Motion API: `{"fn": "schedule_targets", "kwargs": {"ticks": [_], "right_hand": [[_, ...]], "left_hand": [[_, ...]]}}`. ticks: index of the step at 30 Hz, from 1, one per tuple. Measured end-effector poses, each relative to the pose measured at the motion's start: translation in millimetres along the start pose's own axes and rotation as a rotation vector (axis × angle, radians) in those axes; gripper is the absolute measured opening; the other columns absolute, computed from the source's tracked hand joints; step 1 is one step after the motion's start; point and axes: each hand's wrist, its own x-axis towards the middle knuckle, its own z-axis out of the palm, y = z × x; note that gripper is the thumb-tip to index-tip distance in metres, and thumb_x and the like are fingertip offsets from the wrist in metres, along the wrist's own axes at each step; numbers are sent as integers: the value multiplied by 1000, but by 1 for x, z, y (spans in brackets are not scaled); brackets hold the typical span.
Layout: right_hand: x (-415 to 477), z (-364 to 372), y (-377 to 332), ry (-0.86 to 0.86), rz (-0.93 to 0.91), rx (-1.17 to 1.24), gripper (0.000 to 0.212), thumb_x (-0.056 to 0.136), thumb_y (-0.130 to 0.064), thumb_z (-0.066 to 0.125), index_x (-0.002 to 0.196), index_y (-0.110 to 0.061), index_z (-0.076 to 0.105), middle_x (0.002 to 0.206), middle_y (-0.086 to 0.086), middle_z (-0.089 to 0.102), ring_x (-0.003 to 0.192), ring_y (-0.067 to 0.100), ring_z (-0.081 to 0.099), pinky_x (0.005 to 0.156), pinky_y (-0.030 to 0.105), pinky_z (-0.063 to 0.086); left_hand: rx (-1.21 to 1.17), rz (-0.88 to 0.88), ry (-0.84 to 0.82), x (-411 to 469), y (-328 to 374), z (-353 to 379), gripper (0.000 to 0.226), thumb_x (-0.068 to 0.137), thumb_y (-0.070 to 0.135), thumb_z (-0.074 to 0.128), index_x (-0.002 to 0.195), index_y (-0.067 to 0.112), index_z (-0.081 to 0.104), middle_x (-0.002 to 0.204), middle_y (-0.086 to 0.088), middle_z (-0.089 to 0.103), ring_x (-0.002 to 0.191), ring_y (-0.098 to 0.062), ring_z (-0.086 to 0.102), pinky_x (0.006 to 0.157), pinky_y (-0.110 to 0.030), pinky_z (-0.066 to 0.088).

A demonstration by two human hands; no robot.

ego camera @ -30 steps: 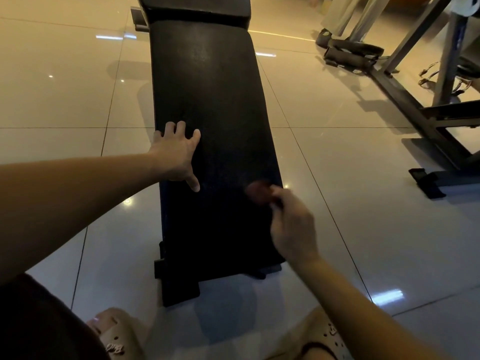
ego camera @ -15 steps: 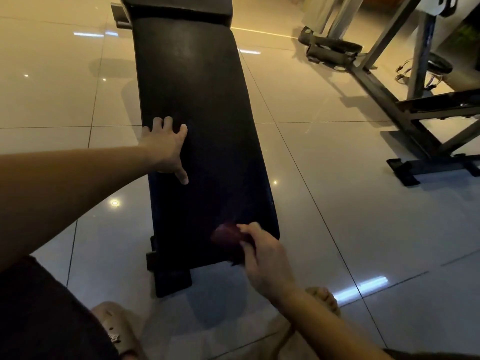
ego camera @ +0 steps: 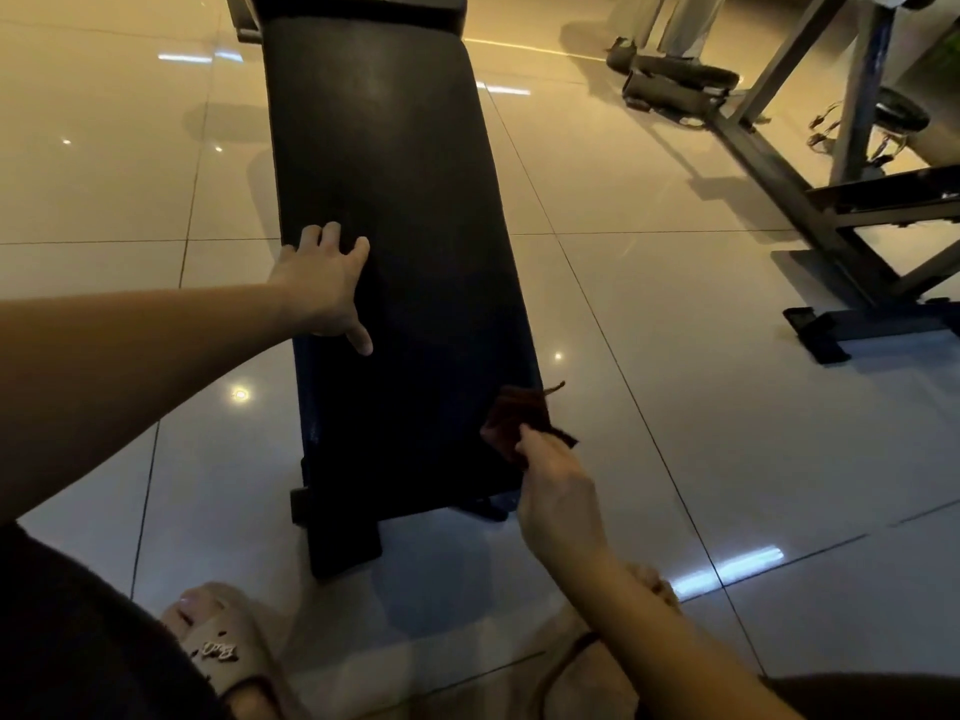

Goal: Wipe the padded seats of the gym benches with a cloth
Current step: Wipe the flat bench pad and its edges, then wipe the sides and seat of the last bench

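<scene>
Wiping is under way at the near right corner of the black padded seat (ego camera: 395, 210): the right hand (ego camera: 558, 498) pinches a dark red cloth (ego camera: 519, 420) there, while the left hand (ego camera: 322, 288) rests flat, fingers spread. Next, I'd guess, a sweep up the untouched length.

1. The long black padded bench seat (ego camera: 395, 200) is cut off by the top edge.
2. The right hand (ego camera: 558, 496) hides part of the small dark red-brown cloth (ego camera: 519, 415).
3. The grey steel machine frame (ego camera: 810, 210) runs out at the right edge.
</scene>
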Motion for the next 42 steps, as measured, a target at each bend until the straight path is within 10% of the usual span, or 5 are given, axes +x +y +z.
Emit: {"fn": "schedule_targets", "kwargs": {"ticks": [9, 15, 22, 33, 42], "right_hand": [[15, -51, -25, -521, 232, 471, 6, 97, -7, 60, 97, -12, 58, 93, 10, 65, 85, 26, 65, 73, 44, 56], [26, -67, -32, -480, 465, 935, 8, 95, -4, 63, 101, -7, 67, 92, 12, 69, 90, 28, 69, 72, 36, 57], [20, -94, -32, -464, 626, 1322, 26, 96, -1, 55, 119, 5, 66, 111, 25, 70, 103, 34, 70, 79, 38, 61], [-28, -119, -50, -552, 268, 844, 39, 85, -30, 81, 117, -20, 62, 103, 3, 71, 88, 16, 72, 66, 25, 59], [-50, -100, -66, -724, 181, 636, 16, 97, -26, 67, 104, -13, 71, 98, 9, 74, 93, 24, 72, 86, 41, 61]], "left_hand": [[50, 39, -13, -40, 39, 0, 80, 85, 42, 76, 153, 21, 39, 152, -11, 41, 139, -33, 40, 112, -49, 40], [-924, 56, -338, -94, 73, -10, 42, 87, 7, 57, 124, 22, 69, 126, 1, 65, 124, -19, 57, 109, -41, 46], [-1167, 41, -438, -166, 97, 5, 30, 88, 26, 72, 115, 14, 73, 114, -8, 74, 114, -29, 66, 110, -49, 47], [-1423, -299, 86, -272, 152, 17, 21, 90, 27, 74, 104, 14, 65, 103, -10, 71, 95, -23, 71, 75, -31, 55], [-1693, -645, 308, -307, 176, 66, 30, 90, 28, 77, 113, 10, 72, 102, -13, 76, 95, -30, 74, 88, -48, 61]]}}
